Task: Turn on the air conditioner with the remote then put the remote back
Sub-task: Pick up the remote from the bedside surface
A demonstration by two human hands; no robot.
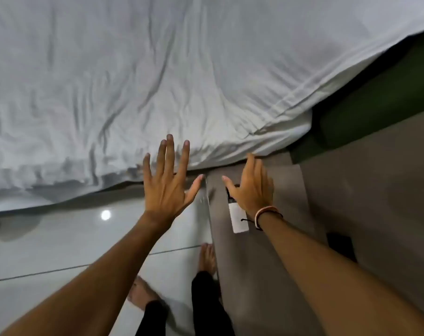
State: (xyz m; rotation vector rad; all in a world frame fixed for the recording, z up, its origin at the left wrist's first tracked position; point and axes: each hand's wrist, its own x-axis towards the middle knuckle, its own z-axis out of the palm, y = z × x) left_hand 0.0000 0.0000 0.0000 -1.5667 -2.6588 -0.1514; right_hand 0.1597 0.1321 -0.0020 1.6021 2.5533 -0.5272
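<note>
A white remote (237, 218) with a dark upper end lies flat on the grey bedside surface (266, 263). My right hand (252, 187) hovers open just above its far end, fingers spread, hiding part of the dark end; whether it touches the remote I cannot tell. A band circles that wrist. My left hand (168, 180) is held out open with fingers apart, over the floor beside the surface's left edge, holding nothing. No air conditioner is in view.
A bed with a rumpled white sheet (157, 81) fills the far side. Glossy pale floor tiles (60, 238) lie at the left, with my bare feet (207, 258) below. A dark flat object (340, 246) rests on the grey surface at the right. A dark green wall panel (376, 105) stands beyond.
</note>
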